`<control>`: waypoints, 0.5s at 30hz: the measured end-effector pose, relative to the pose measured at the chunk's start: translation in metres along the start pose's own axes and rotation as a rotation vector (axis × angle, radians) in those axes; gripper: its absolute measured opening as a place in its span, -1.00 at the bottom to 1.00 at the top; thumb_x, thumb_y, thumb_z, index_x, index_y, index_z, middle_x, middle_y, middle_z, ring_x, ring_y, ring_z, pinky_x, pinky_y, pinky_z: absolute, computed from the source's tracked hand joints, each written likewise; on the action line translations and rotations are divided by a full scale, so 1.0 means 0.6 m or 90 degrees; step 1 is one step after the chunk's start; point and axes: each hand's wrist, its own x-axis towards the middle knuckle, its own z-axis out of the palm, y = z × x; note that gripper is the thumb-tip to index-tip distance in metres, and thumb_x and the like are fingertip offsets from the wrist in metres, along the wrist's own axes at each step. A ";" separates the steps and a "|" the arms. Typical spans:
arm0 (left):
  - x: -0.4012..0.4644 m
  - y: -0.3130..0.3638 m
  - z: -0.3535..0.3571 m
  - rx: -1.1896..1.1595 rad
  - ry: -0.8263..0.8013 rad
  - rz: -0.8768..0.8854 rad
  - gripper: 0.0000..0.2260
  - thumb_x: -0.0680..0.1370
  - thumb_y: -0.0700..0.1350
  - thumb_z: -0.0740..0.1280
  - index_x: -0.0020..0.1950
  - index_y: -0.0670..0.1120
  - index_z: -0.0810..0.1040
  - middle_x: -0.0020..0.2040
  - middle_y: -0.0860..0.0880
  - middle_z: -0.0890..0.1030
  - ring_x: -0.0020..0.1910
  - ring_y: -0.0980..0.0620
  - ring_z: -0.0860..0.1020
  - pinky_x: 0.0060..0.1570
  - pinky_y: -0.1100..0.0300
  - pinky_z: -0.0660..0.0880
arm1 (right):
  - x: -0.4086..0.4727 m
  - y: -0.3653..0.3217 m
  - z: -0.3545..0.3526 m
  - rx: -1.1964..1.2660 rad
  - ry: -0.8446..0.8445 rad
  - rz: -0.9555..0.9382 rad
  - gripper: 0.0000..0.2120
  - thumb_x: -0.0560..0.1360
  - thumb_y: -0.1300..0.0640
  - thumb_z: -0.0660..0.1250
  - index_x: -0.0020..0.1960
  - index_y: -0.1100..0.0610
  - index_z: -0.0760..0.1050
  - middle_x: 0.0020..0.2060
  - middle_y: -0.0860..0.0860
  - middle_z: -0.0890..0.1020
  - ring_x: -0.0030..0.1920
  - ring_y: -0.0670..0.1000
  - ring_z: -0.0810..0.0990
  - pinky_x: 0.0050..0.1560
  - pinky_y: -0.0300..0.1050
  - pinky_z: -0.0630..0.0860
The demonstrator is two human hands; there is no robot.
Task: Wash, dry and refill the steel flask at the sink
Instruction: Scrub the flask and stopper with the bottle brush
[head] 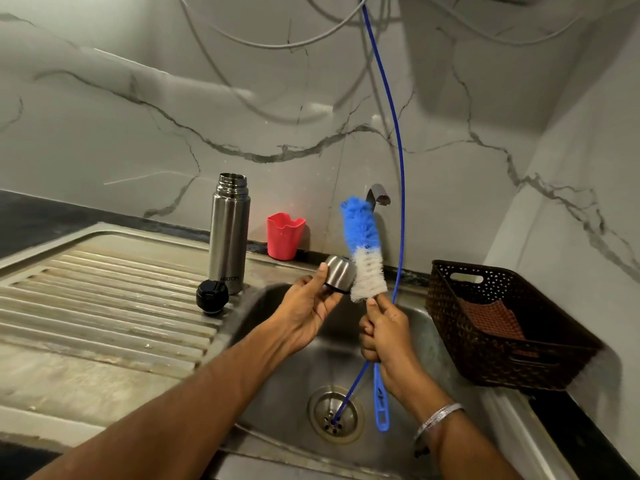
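The steel flask (228, 233) stands upright and uncapped on the draining board beside the sink basin (277, 403). Its black stopper (212, 296) lies in front of it on the ribs. My left hand (308, 313) holds the steel cup lid (340, 274) over the basin, tilted on its side. My right hand (384, 336) grips the blue handle of a bottle brush (364, 247), bristles up, blue at the top and white below. The white bristles touch the cup lid's right side.
A tap spout (379, 195) sticks out of the marble wall above the basin. A blue hose (398, 174) hangs down into the drain (335, 418). A red plastic cup (284, 235) stands at the back ledge. A dark woven basket (498, 327) with a cloth sits at right.
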 end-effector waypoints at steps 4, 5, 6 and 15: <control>-0.008 -0.001 -0.005 0.079 -0.061 0.016 -0.43 0.49 -0.18 0.45 0.46 -0.26 0.37 0.28 -0.29 0.61 0.19 -0.17 0.67 0.00 0.10 0.67 | -0.005 -0.011 -0.008 0.023 -0.014 0.009 -0.73 0.71 0.10 0.13 0.33 -0.10 0.49 -0.46 -0.05 0.35 -0.53 -0.11 0.24 -0.59 -0.26 0.15; -0.010 -0.003 -0.007 0.128 -0.080 0.022 -0.44 0.49 -0.17 0.46 0.45 -0.25 0.41 0.29 -0.25 0.62 0.21 -0.15 0.66 0.05 0.10 0.65 | -0.006 -0.011 -0.010 0.027 -0.018 0.009 -0.73 0.71 0.10 0.13 0.33 -0.10 0.49 -0.47 -0.05 0.35 -0.53 -0.11 0.24 -0.59 -0.26 0.16; -0.010 -0.005 -0.010 0.186 -0.087 0.033 -0.46 0.47 -0.15 0.48 0.43 -0.21 0.46 0.28 -0.21 0.64 0.22 -0.12 0.66 0.08 0.10 0.64 | -0.007 -0.013 -0.012 0.028 -0.016 0.007 -0.73 0.71 0.10 0.13 0.33 -0.10 0.49 -0.47 -0.06 0.35 -0.53 -0.11 0.24 -0.60 -0.26 0.16; 0.001 0.001 -0.037 0.441 0.019 0.179 -0.41 0.26 0.12 0.64 0.22 -0.06 0.67 0.10 -0.02 0.74 0.18 0.01 0.67 0.21 0.14 0.55 | -0.016 -0.016 -0.004 -0.101 -0.027 -0.141 -0.71 0.69 0.21 0.16 0.25 -0.07 0.54 -0.47 -0.09 0.37 -0.52 -0.18 0.27 -0.54 -0.33 0.24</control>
